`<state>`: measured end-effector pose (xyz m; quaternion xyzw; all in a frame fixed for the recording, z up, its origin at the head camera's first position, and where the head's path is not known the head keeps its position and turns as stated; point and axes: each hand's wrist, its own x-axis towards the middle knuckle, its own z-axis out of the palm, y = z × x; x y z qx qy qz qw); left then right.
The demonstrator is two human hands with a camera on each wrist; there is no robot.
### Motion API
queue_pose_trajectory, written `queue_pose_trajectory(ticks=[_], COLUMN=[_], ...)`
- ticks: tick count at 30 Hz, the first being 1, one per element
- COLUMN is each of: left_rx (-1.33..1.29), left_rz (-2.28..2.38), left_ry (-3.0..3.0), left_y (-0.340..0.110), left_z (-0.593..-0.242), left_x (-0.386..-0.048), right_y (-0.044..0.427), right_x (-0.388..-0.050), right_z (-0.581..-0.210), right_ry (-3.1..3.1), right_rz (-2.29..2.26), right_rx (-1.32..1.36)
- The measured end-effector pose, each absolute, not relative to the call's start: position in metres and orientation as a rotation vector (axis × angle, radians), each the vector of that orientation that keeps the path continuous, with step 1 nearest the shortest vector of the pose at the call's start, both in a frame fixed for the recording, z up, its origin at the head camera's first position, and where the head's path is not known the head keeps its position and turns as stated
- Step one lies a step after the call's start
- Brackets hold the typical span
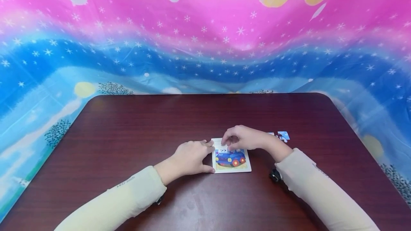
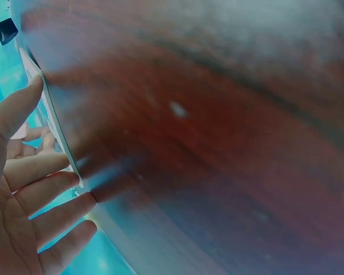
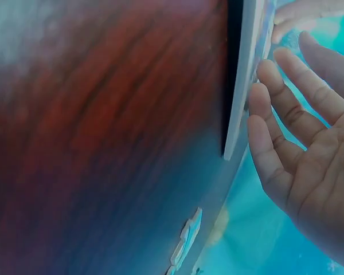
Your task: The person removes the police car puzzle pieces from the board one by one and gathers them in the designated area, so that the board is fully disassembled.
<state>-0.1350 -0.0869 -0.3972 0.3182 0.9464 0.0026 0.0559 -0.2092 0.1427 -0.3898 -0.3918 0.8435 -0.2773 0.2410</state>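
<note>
A square puzzle board (image 1: 231, 169) with a white frame and a blue car picture lies flat on the table. At its left edge is my left hand (image 1: 189, 157), thumb by the near corner and fingers by the far one; the left wrist view shows that hand (image 2: 17, 223) with fairly straight fingers along the board's edge (image 2: 60, 129). My right hand (image 1: 248, 139) is over the board's upper part, fingers bent loosely downward. In the right wrist view this hand (image 3: 321, 166) has slightly bent, spread fingers beside the board (image 3: 241, 103), with no piece visible in them.
Loose puzzle pieces (image 1: 283, 135) lie on the brown table (image 1: 144, 120) beyond the right forearm, partly hidden by it; some pieces (image 3: 186, 243) also show in the right wrist view. A pink and blue patterned cloth (image 1: 205, 45) hangs behind the table.
</note>
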Motion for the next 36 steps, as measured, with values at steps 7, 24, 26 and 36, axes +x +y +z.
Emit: queue_pose_trajectory(ticks=[7, 24, 26, 36], left_rx=[0.957, 0.975, 0.976, 0.991], left_rz=[0.02, -0.022, -0.028, -0.029], left_ry=[2.862, 2.866, 2.865, 2.869], left_y=[-0.086, -0.086, -0.086, -0.086], left_z=[-0.396, -0.397, -0.396, -0.395], left_x=[-0.136, -0.138, -0.138, -0.138], right_y=[0.137, 0.13, 0.129, 0.13], right_x=[-0.205, -0.199, -0.199, -0.196], right_z=[-0.393, -0.398, -0.398, -0.396], right_ry=[2.34, 2.371, 2.371, 2.387], right_rz=[-0.676, -0.634, -0.632, -0.64], right_rx=[-1.09, -1.08, -1.077, -1.088])
